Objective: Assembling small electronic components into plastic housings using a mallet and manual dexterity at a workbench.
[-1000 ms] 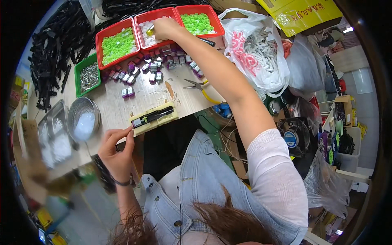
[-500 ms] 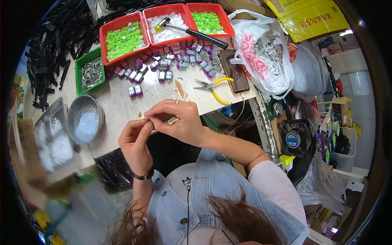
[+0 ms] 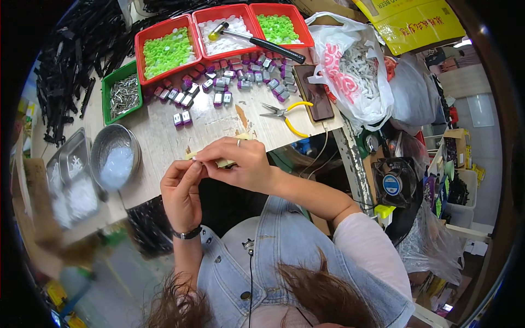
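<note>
We should steady our left hand (image 3: 179, 198) and right hand (image 3: 246, 165) at the pale-yellow block (image 3: 223, 163), fingers (image 3: 190, 176) pinched narrow, on what we cannot tell

Head-worn fisheye, left of a pair. Looks steeply down over denim garment (image 3: 287, 240) onto counter (image 3: 158, 146); close range, upright, wide field, edges bending.
</note>
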Demonstrator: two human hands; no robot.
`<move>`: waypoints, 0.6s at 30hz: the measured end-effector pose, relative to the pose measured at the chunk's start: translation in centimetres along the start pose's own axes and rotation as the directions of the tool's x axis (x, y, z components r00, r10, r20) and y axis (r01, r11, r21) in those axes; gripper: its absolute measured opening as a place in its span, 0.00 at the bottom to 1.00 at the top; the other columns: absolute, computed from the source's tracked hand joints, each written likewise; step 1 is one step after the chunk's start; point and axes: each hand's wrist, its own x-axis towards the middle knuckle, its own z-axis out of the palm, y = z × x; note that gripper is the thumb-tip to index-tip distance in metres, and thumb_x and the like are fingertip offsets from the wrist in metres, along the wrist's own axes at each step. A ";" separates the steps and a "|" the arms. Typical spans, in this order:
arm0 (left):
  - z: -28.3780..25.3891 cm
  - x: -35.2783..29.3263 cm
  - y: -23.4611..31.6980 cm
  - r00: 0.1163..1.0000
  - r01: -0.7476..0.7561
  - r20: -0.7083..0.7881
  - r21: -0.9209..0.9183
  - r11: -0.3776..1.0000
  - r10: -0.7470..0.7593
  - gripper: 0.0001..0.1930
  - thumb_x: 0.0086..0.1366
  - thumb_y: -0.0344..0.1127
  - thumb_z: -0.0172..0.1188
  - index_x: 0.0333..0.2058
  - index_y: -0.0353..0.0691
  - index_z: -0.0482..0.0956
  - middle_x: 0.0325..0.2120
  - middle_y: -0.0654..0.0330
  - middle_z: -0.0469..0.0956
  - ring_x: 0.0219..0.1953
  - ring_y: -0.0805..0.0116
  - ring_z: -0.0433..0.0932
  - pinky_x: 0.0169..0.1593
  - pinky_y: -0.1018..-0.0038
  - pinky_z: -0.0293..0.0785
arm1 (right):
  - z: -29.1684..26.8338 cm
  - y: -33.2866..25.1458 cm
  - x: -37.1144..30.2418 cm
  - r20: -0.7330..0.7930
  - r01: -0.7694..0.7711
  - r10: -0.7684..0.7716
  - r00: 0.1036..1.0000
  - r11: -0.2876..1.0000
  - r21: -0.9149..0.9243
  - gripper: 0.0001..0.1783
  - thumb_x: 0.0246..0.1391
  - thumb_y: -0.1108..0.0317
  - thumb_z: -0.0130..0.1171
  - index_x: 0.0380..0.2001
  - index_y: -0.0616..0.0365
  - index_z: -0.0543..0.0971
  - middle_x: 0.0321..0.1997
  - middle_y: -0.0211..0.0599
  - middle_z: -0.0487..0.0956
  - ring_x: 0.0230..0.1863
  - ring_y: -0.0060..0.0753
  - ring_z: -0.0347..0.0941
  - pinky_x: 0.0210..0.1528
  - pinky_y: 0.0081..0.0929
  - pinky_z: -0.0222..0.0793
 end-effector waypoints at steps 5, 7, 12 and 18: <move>1.9 0.2 0.5 1.000 0.009 -0.007 0.259 0.966 -0.008 0.06 0.61 0.26 0.61 0.34 0.27 0.79 0.31 0.53 0.81 0.34 0.68 0.81 0.42 0.76 0.76 | -0.9 -1.6 -0.1 0.065 -0.507 0.561 0.826 0.687 0.521 0.06 0.54 0.78 0.59 0.36 0.67 0.80 0.31 0.36 0.82 0.31 0.25 0.80 0.37 0.23 0.79; 2.4 0.4 0.1 0.997 0.075 0.025 0.117 0.990 -0.078 0.07 0.60 0.26 0.62 0.35 0.28 0.80 0.31 0.53 0.82 0.35 0.66 0.81 0.42 0.75 0.77 | -1.6 -1.5 -0.6 0.052 -0.542 0.613 0.788 0.653 0.529 0.07 0.56 0.78 0.58 0.37 0.68 0.79 0.33 0.40 0.81 0.32 0.26 0.79 0.37 0.24 0.80; 2.7 0.1 -1.2 0.984 0.176 0.039 0.007 0.984 -0.176 0.06 0.61 0.25 0.61 0.36 0.28 0.78 0.32 0.52 0.81 0.36 0.63 0.82 0.44 0.72 0.79 | -2.2 -0.9 -1.6 -0.064 -0.463 0.546 0.835 0.762 0.453 0.07 0.54 0.82 0.59 0.37 0.71 0.79 0.34 0.41 0.81 0.32 0.26 0.79 0.35 0.20 0.78; 2.8 -0.2 -1.9 0.989 0.136 0.051 0.027 0.990 -0.138 0.06 0.61 0.25 0.61 0.36 0.28 0.78 0.33 0.52 0.81 0.35 0.64 0.82 0.43 0.73 0.79 | -2.6 -0.8 -2.1 -0.043 -0.436 0.506 0.861 0.780 0.449 0.06 0.54 0.81 0.59 0.37 0.70 0.79 0.34 0.40 0.82 0.34 0.26 0.79 0.35 0.20 0.78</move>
